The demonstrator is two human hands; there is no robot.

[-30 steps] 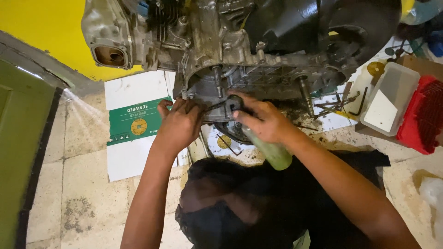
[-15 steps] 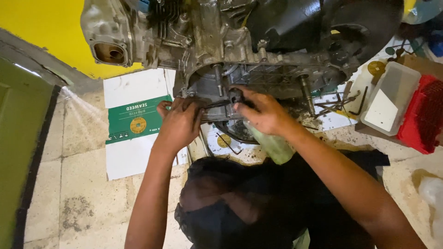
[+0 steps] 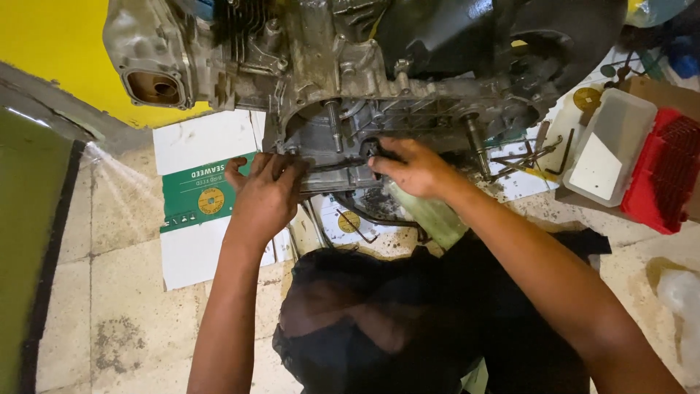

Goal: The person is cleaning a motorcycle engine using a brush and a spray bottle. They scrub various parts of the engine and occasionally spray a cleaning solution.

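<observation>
A dirty grey metal engine (image 3: 379,66) with studs sticking out hangs over the floor. My left hand (image 3: 264,195) grips the lower left edge of its casing (image 3: 321,146), fingers laid over the rim. In my right hand (image 3: 414,169) is a pale green plastic bottle (image 3: 432,217). Its dark cap end is pressed against the casing near the middle, and the bottle body slants down under my wrist. My dark-clothed lap (image 3: 379,321) lies below both arms.
A white and green flattened carton (image 3: 200,197) lies on the tiled floor under the engine. Hex keys and small tools (image 3: 529,153) lie at right, beside a white plastic box (image 3: 609,146) and a red crate (image 3: 667,171). A yellow panel (image 3: 51,51) fills the upper left.
Both hands have moved up against the engine casing. The bottle's cap end has risen to the casing, and my left hand has spread along the lower rim.
</observation>
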